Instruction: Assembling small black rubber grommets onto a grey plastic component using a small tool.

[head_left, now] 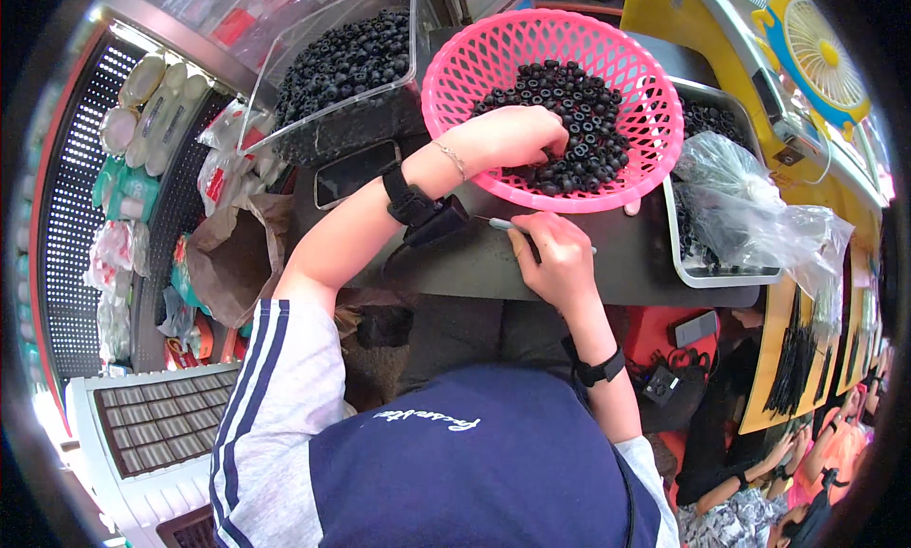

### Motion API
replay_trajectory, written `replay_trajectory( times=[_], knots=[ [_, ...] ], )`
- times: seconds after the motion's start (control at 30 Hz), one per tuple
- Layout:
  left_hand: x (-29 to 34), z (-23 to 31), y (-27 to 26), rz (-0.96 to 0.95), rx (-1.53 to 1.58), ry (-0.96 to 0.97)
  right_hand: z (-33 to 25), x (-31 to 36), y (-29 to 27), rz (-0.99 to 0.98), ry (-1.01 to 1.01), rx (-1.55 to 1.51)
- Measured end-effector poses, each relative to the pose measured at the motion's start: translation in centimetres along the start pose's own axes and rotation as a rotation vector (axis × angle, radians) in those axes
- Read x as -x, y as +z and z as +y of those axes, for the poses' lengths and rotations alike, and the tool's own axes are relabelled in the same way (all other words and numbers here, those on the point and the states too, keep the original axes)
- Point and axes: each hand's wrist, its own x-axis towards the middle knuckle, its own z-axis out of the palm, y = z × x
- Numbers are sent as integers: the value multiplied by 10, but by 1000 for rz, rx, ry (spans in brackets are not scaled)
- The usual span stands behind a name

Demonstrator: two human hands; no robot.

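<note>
A pink plastic basket (588, 204) with lattice sides stands on the dark table, holding many small black ring-shaped pieces (584, 121). My left hand (527, 135) reaches over its near rim, with curled fingers down among the pieces. Its fingertips are partly hidden, so what they pinch cannot be made out. Just in front of the basket, my right hand (558, 254) grips a slim pen-like tool (500, 224) with a pale grey-blue handle and a thin tip. That tip points left, and the handle's back end shows beyond my fingers.
A clear bin (413, 78) of black pieces stands left of the basket, with a phone (356, 175) before it. At the right, a white tray (721, 280) holds more pieces under clear bags (731, 183). A small fan (811, 55) is beyond; other people's arms show lower right.
</note>
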Motion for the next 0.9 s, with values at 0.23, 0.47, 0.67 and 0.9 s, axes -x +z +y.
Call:
replay_trajectory(
  times=[0.23, 0.47, 0.67, 0.9],
  knots=[
    [52, 26, -35, 622, 426, -99, -1, -1, -1, 6, 19, 35],
    [127, 59, 26, 1173, 951, -218, 0, -3, 2, -48, 95, 91],
    [142, 52, 78, 1107, 1195, -305, 0, -3, 4, -45, 91, 117],
    [138, 44, 91, 1029, 1205, -295, 1, 0, 3, -9, 90, 111]
  ],
)
